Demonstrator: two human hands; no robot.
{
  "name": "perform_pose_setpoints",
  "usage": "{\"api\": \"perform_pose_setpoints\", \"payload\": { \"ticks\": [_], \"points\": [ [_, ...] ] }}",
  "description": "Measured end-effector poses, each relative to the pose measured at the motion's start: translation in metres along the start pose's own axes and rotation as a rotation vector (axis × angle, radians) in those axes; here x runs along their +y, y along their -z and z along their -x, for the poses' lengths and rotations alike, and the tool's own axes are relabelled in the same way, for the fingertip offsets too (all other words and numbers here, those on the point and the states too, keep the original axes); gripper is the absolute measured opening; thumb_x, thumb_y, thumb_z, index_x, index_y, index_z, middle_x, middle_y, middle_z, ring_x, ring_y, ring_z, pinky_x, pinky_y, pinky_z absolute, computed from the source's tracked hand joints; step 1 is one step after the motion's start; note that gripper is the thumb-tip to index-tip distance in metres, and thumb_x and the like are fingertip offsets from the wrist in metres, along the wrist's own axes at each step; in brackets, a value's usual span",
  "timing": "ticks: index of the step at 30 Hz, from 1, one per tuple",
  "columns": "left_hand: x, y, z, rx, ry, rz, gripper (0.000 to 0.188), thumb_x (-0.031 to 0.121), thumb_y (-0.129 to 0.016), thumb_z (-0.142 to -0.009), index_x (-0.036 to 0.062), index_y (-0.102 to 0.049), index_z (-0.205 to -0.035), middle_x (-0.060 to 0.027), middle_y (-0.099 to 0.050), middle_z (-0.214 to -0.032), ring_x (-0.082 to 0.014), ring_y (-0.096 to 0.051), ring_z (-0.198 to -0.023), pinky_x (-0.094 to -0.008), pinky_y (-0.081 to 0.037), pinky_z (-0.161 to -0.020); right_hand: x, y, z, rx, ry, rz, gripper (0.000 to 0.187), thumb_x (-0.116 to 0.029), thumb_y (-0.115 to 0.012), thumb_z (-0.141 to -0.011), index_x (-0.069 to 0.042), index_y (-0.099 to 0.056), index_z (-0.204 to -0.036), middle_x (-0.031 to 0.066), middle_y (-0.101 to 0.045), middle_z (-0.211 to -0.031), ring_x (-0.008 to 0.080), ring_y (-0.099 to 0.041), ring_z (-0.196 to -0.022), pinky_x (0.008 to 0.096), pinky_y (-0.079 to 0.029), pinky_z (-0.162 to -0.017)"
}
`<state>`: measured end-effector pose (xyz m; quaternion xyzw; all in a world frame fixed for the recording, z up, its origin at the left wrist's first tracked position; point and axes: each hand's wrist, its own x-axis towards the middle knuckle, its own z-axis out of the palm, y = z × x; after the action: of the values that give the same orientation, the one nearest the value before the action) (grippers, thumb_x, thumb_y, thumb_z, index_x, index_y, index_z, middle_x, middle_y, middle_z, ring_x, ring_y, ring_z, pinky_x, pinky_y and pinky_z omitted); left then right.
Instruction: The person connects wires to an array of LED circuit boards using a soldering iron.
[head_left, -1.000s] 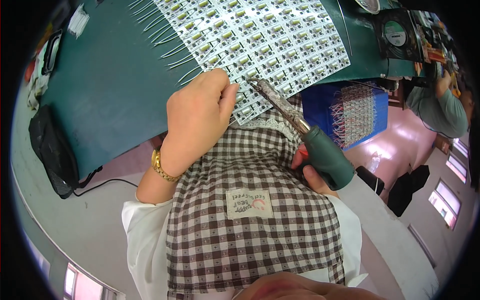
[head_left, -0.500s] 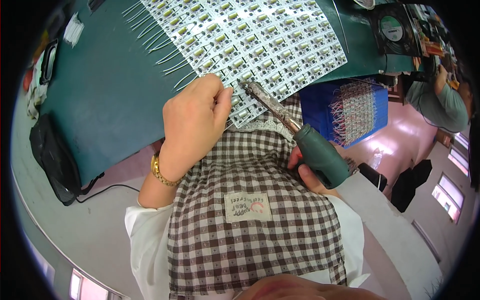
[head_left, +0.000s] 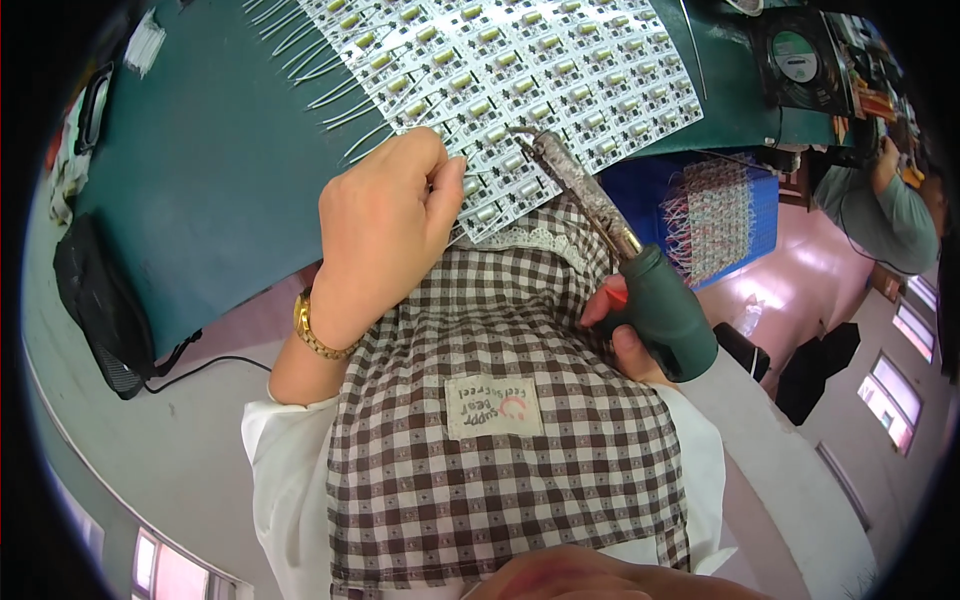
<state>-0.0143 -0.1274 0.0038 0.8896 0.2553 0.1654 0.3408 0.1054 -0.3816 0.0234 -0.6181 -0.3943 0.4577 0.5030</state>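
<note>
Your left hand (head_left: 390, 215): fingers curled closed, at the near left edge of the circuit-board panel (head_left: 560, 90); whether they pinch anything is hidden. Your right hand (head_left: 632, 352): wrapped around the green handle of one soldering iron (head_left: 672, 315), its tip over the panel, contact unclear. Panel: white, on the green table (head_left: 220, 200), near corner at your checked apron (head_left: 430, 490); pale wires (head_left: 325, 92) project leftward. Blue bin (head_left: 640, 215): to your right, holding wired boards (head_left: 715, 220).
</note>
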Motion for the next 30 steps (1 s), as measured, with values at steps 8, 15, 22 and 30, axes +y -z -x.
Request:
{"api": "perform_pose_setpoints", "payload": {
  "ticks": [8,15,22,30],
  "points": [
    [-0.002,0.008,0.002,-0.087,0.007,0.016,0.017,0.014,-0.063,-0.083,0.0057,-0.051,-0.074,-0.0083,-0.054,-0.062,-0.0250,-0.053,-0.052,-0.0337,-0.040,-0.047,-0.003,-0.006,-0.001,0.040,-0.067,-0.064,0.054,-0.023,-0.059,-0.090,-0.006,-0.036,-0.136,0.0117,-0.055,-0.099,0.0210,-0.054,-0.092,0.0369,-0.043,-0.085],
    [0.014,0.022,0.009,0.112,0.075,0.340,0.012,0.009,-0.065,-0.085,0.0026,-0.056,-0.081,-0.0060,-0.052,-0.063,-0.0117,-0.045,-0.050,-0.0239,-0.038,-0.048,-0.003,0.000,0.001,0.010,-0.067,-0.028,0.054,-0.018,-0.055,-0.092,-0.002,-0.031,-0.138,0.0120,-0.054,-0.099,0.0210,-0.053,-0.094,0.0366,-0.042,-0.087],
    [0.009,-0.007,0.009,0.033,-0.020,0.139,0.014,0.012,-0.070,-0.079,0.0055,-0.058,-0.073,-0.0037,-0.053,-0.061,-0.0148,-0.048,-0.047,-0.0271,-0.038,-0.044,-0.009,0.007,0.004,-0.056,0.049,0.266,0.050,-0.011,-0.054,-0.089,0.007,-0.035,-0.131,0.0145,-0.055,-0.096,0.0215,-0.056,-0.086,0.0366,-0.046,-0.079],
    [0.010,-0.007,0.009,-0.022,0.035,0.105,0.015,0.011,-0.071,-0.075,0.0080,-0.058,-0.068,-0.0019,-0.051,-0.058,-0.0141,-0.046,-0.045,-0.0278,-0.036,-0.042,0.003,0.006,0.006,0.028,0.173,0.081,0.046,-0.013,-0.059,-0.085,0.007,-0.046,-0.123,0.0170,-0.058,-0.088,0.0213,-0.059,-0.077,0.0331,-0.049,-0.068]
  ]
}}
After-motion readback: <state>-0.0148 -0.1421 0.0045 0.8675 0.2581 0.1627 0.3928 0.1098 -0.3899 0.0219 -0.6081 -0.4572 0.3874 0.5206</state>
